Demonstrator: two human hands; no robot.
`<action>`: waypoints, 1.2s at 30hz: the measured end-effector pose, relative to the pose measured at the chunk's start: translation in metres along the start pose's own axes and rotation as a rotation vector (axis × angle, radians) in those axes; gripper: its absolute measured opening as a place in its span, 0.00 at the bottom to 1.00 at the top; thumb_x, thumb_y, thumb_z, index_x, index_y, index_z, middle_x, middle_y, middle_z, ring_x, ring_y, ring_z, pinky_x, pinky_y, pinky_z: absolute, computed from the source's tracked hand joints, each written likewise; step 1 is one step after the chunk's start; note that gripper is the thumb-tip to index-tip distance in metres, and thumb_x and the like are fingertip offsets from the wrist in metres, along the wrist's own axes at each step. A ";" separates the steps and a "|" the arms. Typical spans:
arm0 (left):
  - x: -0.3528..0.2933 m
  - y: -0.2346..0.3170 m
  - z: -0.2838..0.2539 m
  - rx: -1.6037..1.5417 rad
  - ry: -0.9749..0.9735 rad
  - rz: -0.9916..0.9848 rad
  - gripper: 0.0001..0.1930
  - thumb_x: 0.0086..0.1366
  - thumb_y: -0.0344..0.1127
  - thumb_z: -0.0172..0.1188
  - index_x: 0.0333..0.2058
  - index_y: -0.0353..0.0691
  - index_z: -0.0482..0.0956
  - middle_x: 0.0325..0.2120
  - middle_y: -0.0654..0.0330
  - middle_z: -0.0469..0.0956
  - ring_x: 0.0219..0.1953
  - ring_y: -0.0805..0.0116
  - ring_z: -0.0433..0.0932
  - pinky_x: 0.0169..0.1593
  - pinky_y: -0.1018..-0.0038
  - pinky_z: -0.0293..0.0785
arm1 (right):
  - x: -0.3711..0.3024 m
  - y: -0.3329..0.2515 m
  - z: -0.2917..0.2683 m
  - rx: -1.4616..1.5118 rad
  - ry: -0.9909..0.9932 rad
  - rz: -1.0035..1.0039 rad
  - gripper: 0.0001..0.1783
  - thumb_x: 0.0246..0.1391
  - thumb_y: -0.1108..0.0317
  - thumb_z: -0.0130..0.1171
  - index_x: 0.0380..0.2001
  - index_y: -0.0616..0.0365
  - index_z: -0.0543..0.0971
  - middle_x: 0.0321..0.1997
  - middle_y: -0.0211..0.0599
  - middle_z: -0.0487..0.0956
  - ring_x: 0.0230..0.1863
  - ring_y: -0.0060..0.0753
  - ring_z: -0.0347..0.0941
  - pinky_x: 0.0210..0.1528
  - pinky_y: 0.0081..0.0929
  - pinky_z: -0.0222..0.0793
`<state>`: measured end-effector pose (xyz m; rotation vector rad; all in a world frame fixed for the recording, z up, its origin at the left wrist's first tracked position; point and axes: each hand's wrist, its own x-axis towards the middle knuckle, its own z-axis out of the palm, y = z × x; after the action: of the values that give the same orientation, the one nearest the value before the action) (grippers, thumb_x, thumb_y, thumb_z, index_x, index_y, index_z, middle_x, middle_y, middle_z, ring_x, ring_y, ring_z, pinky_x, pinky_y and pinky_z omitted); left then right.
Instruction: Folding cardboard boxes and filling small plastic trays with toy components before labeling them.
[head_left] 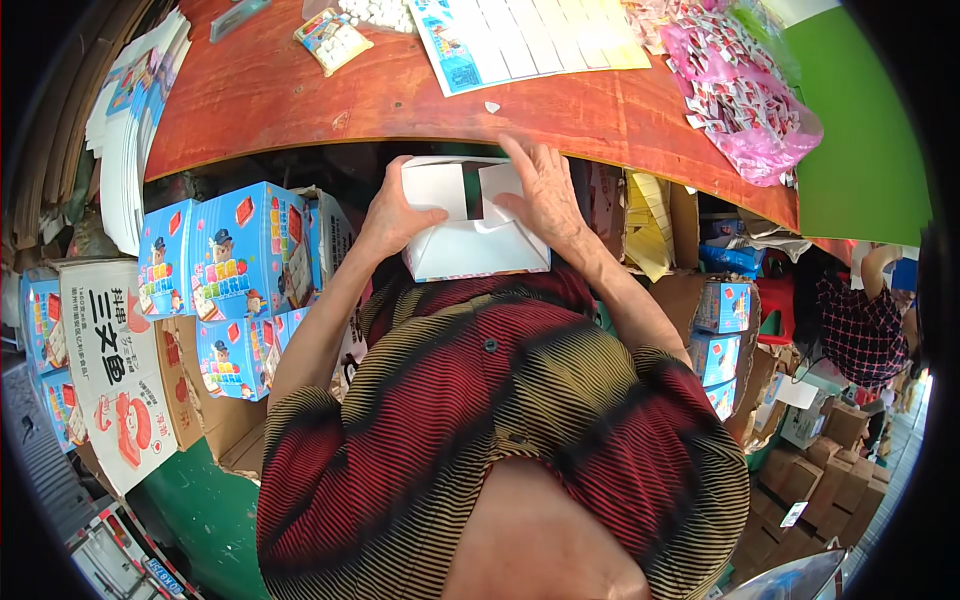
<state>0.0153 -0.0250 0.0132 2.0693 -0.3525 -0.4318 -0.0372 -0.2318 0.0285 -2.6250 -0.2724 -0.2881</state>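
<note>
Just off the red-brown wooden bench (330, 115), white rectangular cardboard box (480, 250) before my waist, left hand (393, 215) clamped on its side, right hand (547, 195) touching, I can't tell if clamped; best keep white cardboard flaps (435, 188) level, square.

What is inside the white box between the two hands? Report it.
Between the two flaps of the white box, only a dark gap shows, with nothing recognisable in it. The flaps hide the rest of the inside.
</note>
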 end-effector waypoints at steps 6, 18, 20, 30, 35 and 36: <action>0.001 -0.010 -0.001 0.016 -0.011 -0.026 0.43 0.36 0.37 0.64 0.50 0.34 0.48 0.41 0.45 0.65 0.44 0.58 0.66 0.47 0.71 0.61 | -0.003 0.007 0.004 0.002 0.035 -0.418 0.24 0.28 0.79 0.57 0.37 0.52 0.70 0.42 0.41 0.64 0.50 0.43 0.58 0.50 0.40 0.53; -0.002 -0.004 0.004 -0.259 0.073 -0.306 0.43 0.41 0.24 0.53 0.55 0.35 0.37 0.45 0.49 0.64 0.46 0.65 0.65 0.48 0.76 0.60 | 0.009 0.002 -0.018 0.102 -0.216 -0.404 0.19 0.35 0.57 0.59 0.32 0.55 0.72 0.40 0.39 0.65 0.44 0.38 0.60 0.46 0.34 0.51; -0.004 0.000 0.002 -0.265 0.070 -0.314 0.43 0.41 0.24 0.52 0.55 0.35 0.38 0.45 0.49 0.64 0.45 0.65 0.65 0.48 0.76 0.60 | 0.011 0.000 -0.016 0.086 -0.243 -0.402 0.20 0.35 0.55 0.60 0.31 0.55 0.72 0.39 0.39 0.65 0.44 0.37 0.60 0.47 0.33 0.51; -0.005 0.004 -0.004 -0.352 -0.025 -0.225 0.41 0.42 0.29 0.54 0.55 0.33 0.42 0.46 0.51 0.61 0.49 0.67 0.61 0.51 0.77 0.55 | 0.017 0.000 -0.018 0.008 -0.314 -0.331 0.30 0.30 0.55 0.63 0.38 0.57 0.66 0.46 0.40 0.63 0.50 0.40 0.56 0.52 0.35 0.49; -0.004 -0.003 -0.005 -0.336 -0.031 -0.204 0.46 0.40 0.36 0.61 0.55 0.33 0.41 0.46 0.51 0.62 0.47 0.65 0.63 0.50 0.76 0.58 | 0.010 0.000 -0.012 -0.111 -0.284 -0.379 0.32 0.31 0.57 0.62 0.42 0.57 0.64 0.49 0.43 0.61 0.52 0.42 0.55 0.52 0.37 0.49; -0.005 -0.004 -0.004 -0.333 -0.026 -0.194 0.46 0.40 0.36 0.61 0.55 0.34 0.41 0.46 0.51 0.62 0.48 0.65 0.63 0.50 0.76 0.57 | 0.007 -0.001 -0.011 -0.111 -0.254 -0.393 0.33 0.31 0.58 0.62 0.44 0.57 0.63 0.49 0.43 0.61 0.52 0.43 0.54 0.53 0.38 0.49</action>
<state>0.0133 -0.0179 0.0125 1.7780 -0.0862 -0.5919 -0.0320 -0.2353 0.0399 -2.7008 -0.8853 -0.0982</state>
